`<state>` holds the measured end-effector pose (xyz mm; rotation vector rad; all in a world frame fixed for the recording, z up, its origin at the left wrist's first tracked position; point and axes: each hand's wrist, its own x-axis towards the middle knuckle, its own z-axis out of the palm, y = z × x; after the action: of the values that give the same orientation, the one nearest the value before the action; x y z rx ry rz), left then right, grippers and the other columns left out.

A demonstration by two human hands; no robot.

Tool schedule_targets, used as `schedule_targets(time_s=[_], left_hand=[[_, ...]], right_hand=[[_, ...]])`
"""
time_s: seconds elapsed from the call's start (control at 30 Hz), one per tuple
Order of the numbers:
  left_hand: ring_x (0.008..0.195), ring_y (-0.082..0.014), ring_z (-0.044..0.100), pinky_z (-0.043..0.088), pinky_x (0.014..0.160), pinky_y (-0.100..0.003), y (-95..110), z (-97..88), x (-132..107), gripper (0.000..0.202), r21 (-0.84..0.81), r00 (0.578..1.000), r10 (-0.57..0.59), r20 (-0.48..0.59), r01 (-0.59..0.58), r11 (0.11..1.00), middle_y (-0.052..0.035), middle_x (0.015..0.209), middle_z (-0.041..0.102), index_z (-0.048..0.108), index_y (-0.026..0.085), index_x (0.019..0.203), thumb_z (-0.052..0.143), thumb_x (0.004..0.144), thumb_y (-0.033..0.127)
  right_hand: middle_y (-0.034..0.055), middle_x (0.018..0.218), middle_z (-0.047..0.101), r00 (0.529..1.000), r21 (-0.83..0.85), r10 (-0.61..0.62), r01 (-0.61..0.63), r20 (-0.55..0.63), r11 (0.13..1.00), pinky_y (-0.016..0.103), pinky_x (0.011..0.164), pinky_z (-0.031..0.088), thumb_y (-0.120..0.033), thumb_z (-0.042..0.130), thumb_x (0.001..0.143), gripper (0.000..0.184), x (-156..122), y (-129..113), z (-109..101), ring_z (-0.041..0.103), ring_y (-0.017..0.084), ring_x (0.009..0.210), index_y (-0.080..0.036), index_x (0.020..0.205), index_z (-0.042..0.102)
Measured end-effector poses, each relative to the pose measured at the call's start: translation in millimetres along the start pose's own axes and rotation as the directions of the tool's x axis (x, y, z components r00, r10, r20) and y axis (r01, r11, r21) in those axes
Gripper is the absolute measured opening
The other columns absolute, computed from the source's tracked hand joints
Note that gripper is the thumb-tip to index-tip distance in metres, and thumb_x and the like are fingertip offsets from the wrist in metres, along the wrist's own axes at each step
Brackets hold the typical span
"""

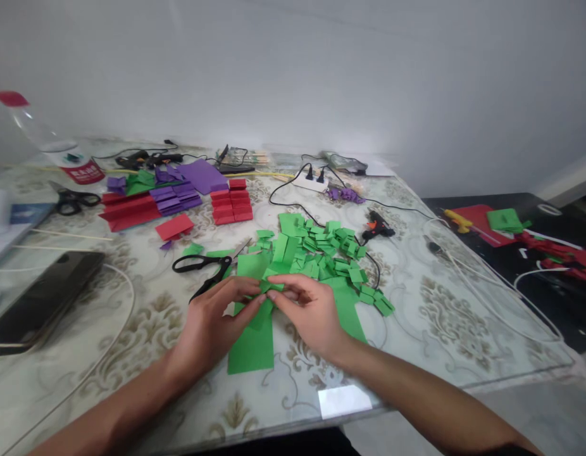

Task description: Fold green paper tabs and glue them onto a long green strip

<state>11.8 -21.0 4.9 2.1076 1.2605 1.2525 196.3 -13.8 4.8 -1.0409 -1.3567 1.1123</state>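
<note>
Between the fingertips of my left hand [221, 307] and my right hand [309, 310] is a small folded piece of green paper [273, 285]. Both hands pinch it, thumbs facing each other. Beneath them lies a flat green paper sheet [251, 348], and another green sheet [347, 310] shows beyond my right wrist. Just past my hands a heap of small folded green paper pieces [321, 247] spreads to the right. Black-handled scissors [212, 263] rest open beside my left hand, their handles partly covered by it.
Folded red paper [231, 202] and purple paper [176, 197] lie behind. A black glue gun [378, 225] sits at right, near a white power strip [312, 182]. At left are a phone [46, 294], a bottle [60, 145] and more scissors [74, 199]. Cables cross the table.
</note>
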Motion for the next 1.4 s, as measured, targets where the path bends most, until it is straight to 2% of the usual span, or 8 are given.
schedule_targets(time_s=[0.13, 0.23, 0.53, 0.73, 0.9, 1.1, 1.27, 1.4], left_hand=[[0.079, -0.0152, 0.075, 0.06, 0.074, -0.024, 2, 0.2, 1, 0.002, -0.097, 0.991, -0.13, -0.024, 0.127, 0.987, -0.0002, 0.088, 0.078, 0.073, 0.021, 0.088, 0.074, 0.089, 0.022], [0.075, -0.0145, 0.072, 0.059, 0.071, -0.024, 2, 1.2, 0, 0.004, -0.109, 0.984, -0.177, 0.021, 0.178, 0.978, -0.0002, 0.086, 0.077, 0.073, 0.02, 0.09, 0.072, 0.09, 0.024], [0.073, -0.0119, 0.066, 0.053, 0.069, -0.023, 2, -0.8, -1, 0.008, -0.117, 0.977, -0.19, 0.094, 0.2, 0.973, 0.0014, 0.083, 0.071, 0.069, 0.021, 0.093, 0.065, 0.096, 0.026], [0.084, -0.0133, 0.067, 0.053, 0.078, -0.025, 1, -2.0, 0, 0.008, -0.096, 0.983, -0.142, 0.115, 0.153, 0.984, 0.0005, 0.091, 0.072, 0.069, 0.022, 0.095, 0.062, 0.097, 0.024], [0.075, -0.0136, 0.067, 0.053, 0.071, -0.024, 1, -5.0, 2, 0.012, -0.143, 0.954, -0.235, 0.183, 0.263, 0.954, 0.0007, 0.084, 0.073, 0.07, 0.021, 0.091, 0.064, 0.096, 0.029], [0.073, -0.0147, 0.067, 0.05, 0.065, -0.024, 2, -13.5, 7, 0.016, -0.149, 0.916, -0.275, 0.294, 0.327, 0.933, 0.0006, 0.079, 0.073, 0.071, 0.02, 0.089, 0.064, 0.095, 0.033], [0.072, -0.0146, 0.062, 0.047, 0.063, -0.024, 1, -19.1, 10, 0.02, -0.199, 0.891, -0.265, 0.368, 0.354, 0.914, 0.0006, 0.079, 0.069, 0.07, 0.02, 0.093, 0.06, 0.098, 0.037], [0.072, -0.0149, 0.064, 0.05, 0.066, -0.025, 2, -19.3, 11, 0.016, -0.341, 0.876, -0.294, 0.381, 0.429, 0.836, 0.001, 0.077, 0.068, 0.065, 0.021, 0.097, 0.059, 0.099, 0.035]], right_hand=[[0.0022, 0.08, 0.078, 1.0, 0.016, -0.011, 0.011, -0.001, 1.0, 0.023, 0.057, 0.054, -0.018, 0.076, 0.08, 0.017, -1, -1, 0, 0.068, 0.013, 0.064, -0.022, 0.096, 0.081], [0.0023, 0.079, 0.078, 1.0, 0.006, -0.021, 0.021, 0.007, 1.0, 0.023, 0.056, 0.053, -0.019, 0.076, 0.082, 0.016, -1, -1, -1, 0.067, 0.013, 0.063, -0.022, 0.097, 0.081], [0.0041, 0.09, 0.081, 0.996, -0.072, -0.082, 0.084, 0.03, 0.994, 0.027, 0.067, 0.058, -0.019, 0.074, 0.085, 0.014, 0, 3, -3, 0.072, 0.016, 0.073, -0.023, 0.096, 0.081], [0.004, 0.089, 0.082, 0.994, -0.098, -0.104, 0.105, 0.023, 0.99, 0.027, 0.069, 0.059, -0.018, 0.075, 0.085, 0.012, 1, 3, -3, 0.074, 0.016, 0.074, -0.023, 0.094, 0.082], [0.0042, 0.089, 0.082, 0.994, -0.106, -0.105, 0.109, 0.043, 0.988, 0.028, 0.07, 0.058, -0.019, 0.076, 0.084, 0.012, 1, 3, -4, 0.074, 0.017, 0.074, -0.023, 0.093, 0.082], [0.003, 0.079, 0.079, 0.995, -0.125, -0.04, 0.051, 0.091, 0.991, 0.027, 0.059, 0.051, -0.023, 0.077, 0.084, 0.009, 1, 1, -7, 0.067, 0.015, 0.064, -0.023, 0.092, 0.083], [-0.0016, 0.062, 0.068, 0.993, -0.048, 0.058, -0.053, 0.104, 0.997, 0.024, 0.049, 0.04, -0.026, 0.079, 0.081, 0.009, 6, 0, -8, 0.052, 0.011, 0.051, -0.023, 0.089, 0.083], [-0.0011, 0.067, 0.07, 0.975, 0.096, 0.179, -0.193, 0.133, 0.977, 0.024, 0.056, 0.046, -0.026, 0.082, 0.076, 0.012, 12, -1, -11, 0.057, 0.011, 0.058, -0.022, 0.087, 0.082]])
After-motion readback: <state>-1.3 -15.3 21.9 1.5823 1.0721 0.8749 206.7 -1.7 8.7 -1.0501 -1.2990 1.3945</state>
